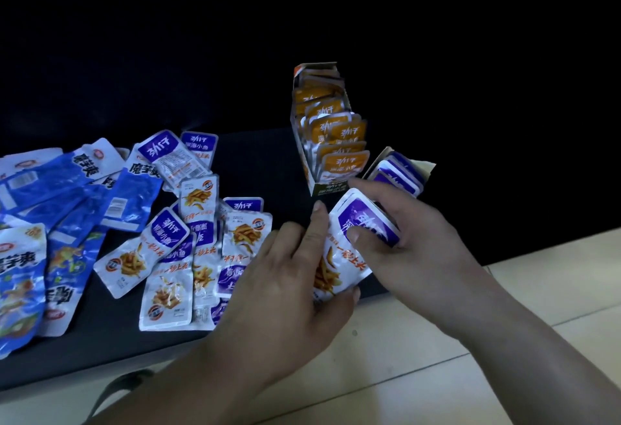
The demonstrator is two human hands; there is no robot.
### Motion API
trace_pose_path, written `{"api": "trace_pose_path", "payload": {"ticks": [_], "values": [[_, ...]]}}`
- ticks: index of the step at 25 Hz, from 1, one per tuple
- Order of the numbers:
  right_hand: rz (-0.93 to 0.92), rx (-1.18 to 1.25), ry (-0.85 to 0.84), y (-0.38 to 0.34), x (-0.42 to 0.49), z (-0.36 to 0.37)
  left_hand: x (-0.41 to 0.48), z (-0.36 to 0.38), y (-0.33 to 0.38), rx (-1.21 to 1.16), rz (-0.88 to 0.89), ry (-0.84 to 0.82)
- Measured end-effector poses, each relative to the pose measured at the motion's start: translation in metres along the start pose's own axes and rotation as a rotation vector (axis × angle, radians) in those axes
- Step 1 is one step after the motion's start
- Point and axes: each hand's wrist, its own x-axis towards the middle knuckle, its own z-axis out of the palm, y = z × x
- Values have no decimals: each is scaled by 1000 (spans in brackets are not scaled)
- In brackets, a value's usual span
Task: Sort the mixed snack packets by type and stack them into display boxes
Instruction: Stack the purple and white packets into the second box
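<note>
Both hands hold a small stack of purple fish-snack packets (349,249) above the black mat's front edge. My left hand (289,283) grips the stack's lower end from the left, and my right hand (400,236) clamps its upper end, thumb on the purple label. Just behind the right hand a display box (426,169) lies open with purple packets (396,172) standing in it. To its left an upright display box (322,189) is filled with orange packets (339,135). Several loose purple packets (168,249) lie scattered left of my hands.
Blue konjac packets (67,209) are heaped at the far left of the black mat (100,334). The mat's front edge meets a pale tiled floor (504,374). Behind the boxes everything is dark. A dark strap (114,387) lies at the bottom left.
</note>
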Motion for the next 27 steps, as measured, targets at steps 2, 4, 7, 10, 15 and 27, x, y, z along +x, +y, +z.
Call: {"api": "trace_pose_path", "payload": {"ticks": [2, 4, 7, 10, 15, 27], "values": [[-13, 5, 10, -3, 2, -13, 14, 3, 9, -27, 23, -1], [-48, 65, 81, -1, 6, -27, 35, 7, 13, -79, 45, -27], [-79, 22, 163, 12, 20, -39, 48, 20, 5, -71, 29, -38], [-96, -163, 189, 23, 29, -35, 31, 40, -5, -76, -47, -26], [-283, -730, 319, 39, 42, -24, 14, 63, -15, -178, -51, -35], [-387, -880, 469, 48, 37, -8, 3, 38, -27, -284, -139, 74]]}}
